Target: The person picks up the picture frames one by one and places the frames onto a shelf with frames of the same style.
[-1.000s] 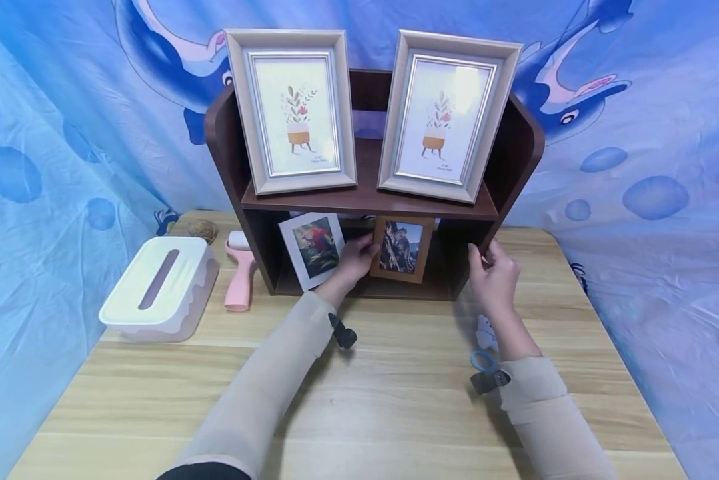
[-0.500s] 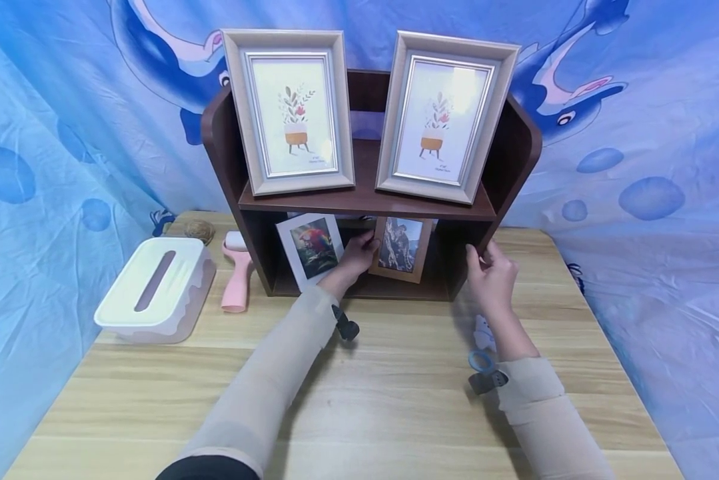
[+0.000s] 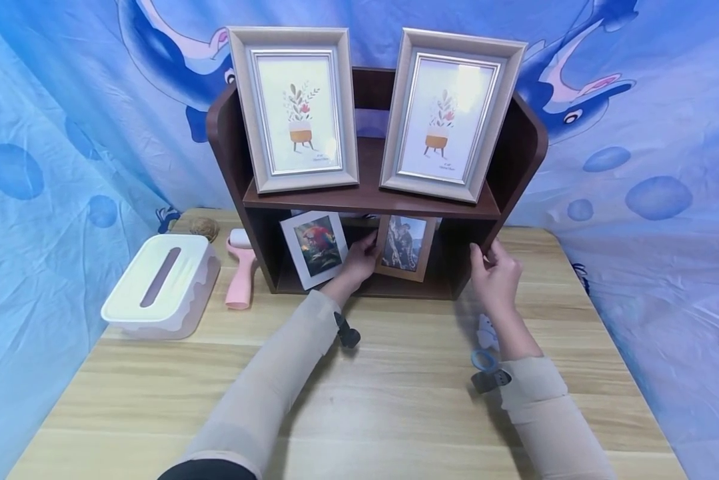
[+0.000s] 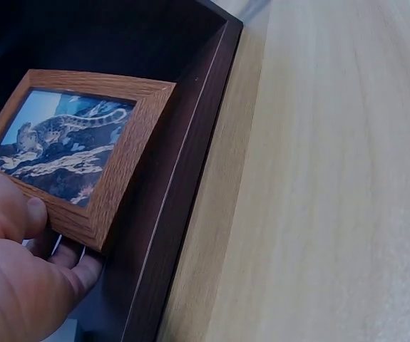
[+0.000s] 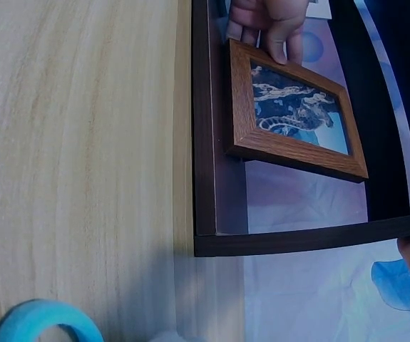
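Observation:
In the head view, a dark brown two-tier shelf (image 3: 368, 208) stands on the table. My left hand (image 3: 358, 265) reaches into its lower tier and pinches the left edge of a brown wooden photo frame (image 4: 112, 171). That frame holds a leopard picture and leans slightly. The left wrist view shows the thumb on its front, fingers behind. My right hand (image 3: 496, 277) holds the front edge of the shelf's right side panel; the fingers behind are partly hidden. A white photo frame (image 3: 299, 255) with a parrot picture leans to the left of my left hand.
Two large beige photo frames (image 3: 341, 120) (image 3: 393, 127) stand on the upper tier. Left of the shelf are a white tissue box (image 3: 182, 293), a pink lint roller (image 3: 239, 287) and a ball of twine (image 3: 203, 228). A blue ring (image 3: 484, 360) lies under my right wrist.
The wooden frame has shifted very slightly to the right and its tilt is a little different, with my left hand still on its edge. The right hand stays on the shelf side.

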The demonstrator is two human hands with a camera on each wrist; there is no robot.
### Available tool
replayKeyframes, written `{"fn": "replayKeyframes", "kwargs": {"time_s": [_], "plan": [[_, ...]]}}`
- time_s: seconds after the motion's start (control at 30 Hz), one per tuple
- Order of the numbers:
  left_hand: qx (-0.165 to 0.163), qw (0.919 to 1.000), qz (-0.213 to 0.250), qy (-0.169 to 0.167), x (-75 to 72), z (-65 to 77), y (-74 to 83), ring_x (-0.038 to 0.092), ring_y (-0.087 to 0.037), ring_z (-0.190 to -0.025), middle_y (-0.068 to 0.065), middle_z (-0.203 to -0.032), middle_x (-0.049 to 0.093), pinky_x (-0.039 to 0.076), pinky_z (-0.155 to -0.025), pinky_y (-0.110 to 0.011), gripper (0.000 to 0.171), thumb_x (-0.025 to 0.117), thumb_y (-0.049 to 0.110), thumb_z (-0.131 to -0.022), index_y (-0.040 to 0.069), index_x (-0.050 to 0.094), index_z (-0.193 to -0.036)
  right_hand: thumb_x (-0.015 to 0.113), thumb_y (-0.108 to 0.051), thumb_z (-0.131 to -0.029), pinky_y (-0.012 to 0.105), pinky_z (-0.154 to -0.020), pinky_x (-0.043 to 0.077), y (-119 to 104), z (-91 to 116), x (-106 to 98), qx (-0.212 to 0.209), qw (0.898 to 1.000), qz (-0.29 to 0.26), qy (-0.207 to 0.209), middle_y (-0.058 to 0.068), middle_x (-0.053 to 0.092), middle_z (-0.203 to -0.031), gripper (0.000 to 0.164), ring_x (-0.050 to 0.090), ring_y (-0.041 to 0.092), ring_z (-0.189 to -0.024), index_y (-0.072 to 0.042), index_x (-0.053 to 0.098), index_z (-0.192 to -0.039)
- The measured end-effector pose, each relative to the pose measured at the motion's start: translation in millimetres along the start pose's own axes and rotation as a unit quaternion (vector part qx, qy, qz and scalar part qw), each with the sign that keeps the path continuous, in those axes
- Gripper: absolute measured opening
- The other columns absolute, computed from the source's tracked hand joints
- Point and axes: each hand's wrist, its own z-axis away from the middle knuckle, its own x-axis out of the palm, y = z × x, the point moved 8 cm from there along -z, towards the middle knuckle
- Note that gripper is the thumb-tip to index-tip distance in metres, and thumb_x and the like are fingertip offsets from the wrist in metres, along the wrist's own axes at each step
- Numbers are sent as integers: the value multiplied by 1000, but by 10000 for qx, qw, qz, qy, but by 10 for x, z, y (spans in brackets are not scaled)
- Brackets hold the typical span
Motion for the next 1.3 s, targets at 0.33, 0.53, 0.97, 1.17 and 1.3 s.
{"fn": "replayKeyframes", "kwargs": {"time_s": [0.33, 0.53, 0.97, 1.17, 1.3], "plan": [[-29, 9999, 94, 31, -15, 56, -34, 58, -27, -122, -19, -142, 57, 50, -86, -29, 48, 52, 5, -105, 10, 45, -152, 69, -3, -94, 0, -61, 46, -4, 2, -6, -15, 9999, 106, 63, 23, 75, -92, 12, 71, 33, -68, 8, 69, -95], [-30, 10000, -41, -39, -6, 112, -52, 54, -28, -130, -20, -142, 57, 48, -103, -32, 47, 54, 3, -103, 2, 46, -149, 69, -4, -94, 0, -61, 44, -25, -4, -9, -167, 9998, 94, 84, 24, 75, -92, 13, 72, 34, -69, 9, 68, -95], [765, 9913, -1075, 35, -68, 303, 70, 62, -32, -122, -22, -135, 62, 51, -103, -37, 46, 61, 7, -100, -4, 51, -144, 69, -3, -93, 3, -67, 49, -8, 25, -14, -28, 10000, -72, 63, 23, 75, -94, 13, 57, -15, -72, 10, 70, -97], [604, 9905, -1234, -47, -152, 428, 111, 49, -36, -136, -24, -149, 49, 39, -114, -42, 56, 63, 16, -101, -4, 44, -149, 69, -4, -94, 4, -70, 50, 13, 22, -6, -8, 9999, -88, 85, 23, 75, -95, 13, 63, -8, -74, 9, 70, -97], [702, 9839, -1639, -80, -228, 509, 162, 42, -36, -141, -22, -152, 46, 33, -118, -43, 60, 64, 24, -100, 1, 44, -151, 68, -3, -94, 2, -69, 48, 30, 12, -13, -62, 9999, -61, 118, 22, 75, -93, 12, 72, 19, -74, 9, 70, -96]]}}
